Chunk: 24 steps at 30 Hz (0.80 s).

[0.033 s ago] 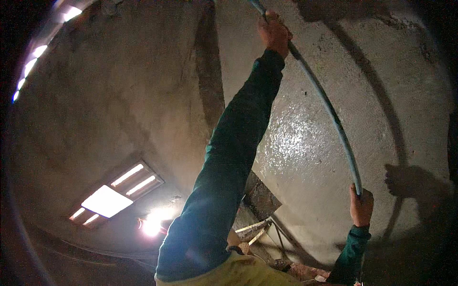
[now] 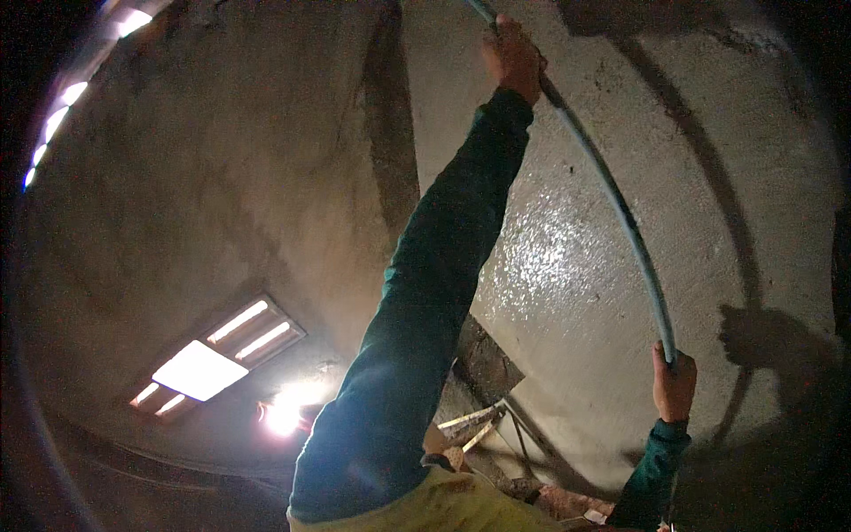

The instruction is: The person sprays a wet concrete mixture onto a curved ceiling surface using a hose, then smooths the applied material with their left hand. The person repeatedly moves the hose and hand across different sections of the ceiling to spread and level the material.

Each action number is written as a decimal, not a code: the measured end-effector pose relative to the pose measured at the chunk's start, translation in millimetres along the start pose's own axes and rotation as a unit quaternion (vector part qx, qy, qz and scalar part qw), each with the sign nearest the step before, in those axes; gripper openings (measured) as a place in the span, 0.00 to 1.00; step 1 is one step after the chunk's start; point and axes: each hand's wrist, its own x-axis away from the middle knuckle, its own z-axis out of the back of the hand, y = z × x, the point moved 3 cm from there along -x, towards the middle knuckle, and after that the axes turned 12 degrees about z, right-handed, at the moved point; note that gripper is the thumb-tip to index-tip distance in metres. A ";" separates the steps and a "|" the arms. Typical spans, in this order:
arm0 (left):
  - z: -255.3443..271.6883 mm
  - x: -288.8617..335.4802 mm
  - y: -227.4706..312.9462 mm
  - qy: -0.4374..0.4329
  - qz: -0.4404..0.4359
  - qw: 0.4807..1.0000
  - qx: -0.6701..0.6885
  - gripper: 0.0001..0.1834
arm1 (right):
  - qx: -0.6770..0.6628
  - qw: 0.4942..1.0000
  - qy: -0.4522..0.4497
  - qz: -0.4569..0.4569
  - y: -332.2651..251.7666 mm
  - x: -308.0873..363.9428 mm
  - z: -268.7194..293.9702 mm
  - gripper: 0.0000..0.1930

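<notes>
Head view looks at a rough grey plastered wall (image 2: pixel 266 177), its wet patch (image 2: pixel 550 257) glistening between the person's 2 raised arms. Against that surface runs a long, thin, pale blue straightedge (image 2: pixel 620 213), which appears curved by the lens, spanning from the upper middle down toward the lower right. It looks narrow and smooth, with a dark shadow (image 2: pixel 709 177) arcing beside it on the wall. The left hand (image 2: pixel 512 58), on a dark teal sleeve (image 2: pixel 425 301), is closed around the straightedge's upper end. The right hand (image 2: pixel 674 381) is wrapped around its lower end. A bright window opening (image 2: pixel 213 359) and a glaring lamp (image 2: pixel 284 412) sit lower left.
</notes>
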 end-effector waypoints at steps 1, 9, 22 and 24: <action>-4.4 5.5 -0.2 0.022 0.025 0.999 0.009 0.24 | -0.012 1.000 0.004 0.007 -1.8 4.5 3.0 0.29; 3.2 33.1 -96.0 0.091 -0.022 0.995 -0.015 0.24 | 0.009 0.997 -0.025 -0.074 34.0 67.8 25.6 0.28; -95.7 251.7 -39.5 0.046 0.066 0.993 -0.087 0.24 | 0.014 0.968 0.070 -0.243 94.4 234.0 41.4 0.18; -108.9 274.9 -24.1 0.036 0.080 0.992 -0.095 0.24 | -0.070 0.969 0.059 -0.227 121.9 257.5 50.6 0.16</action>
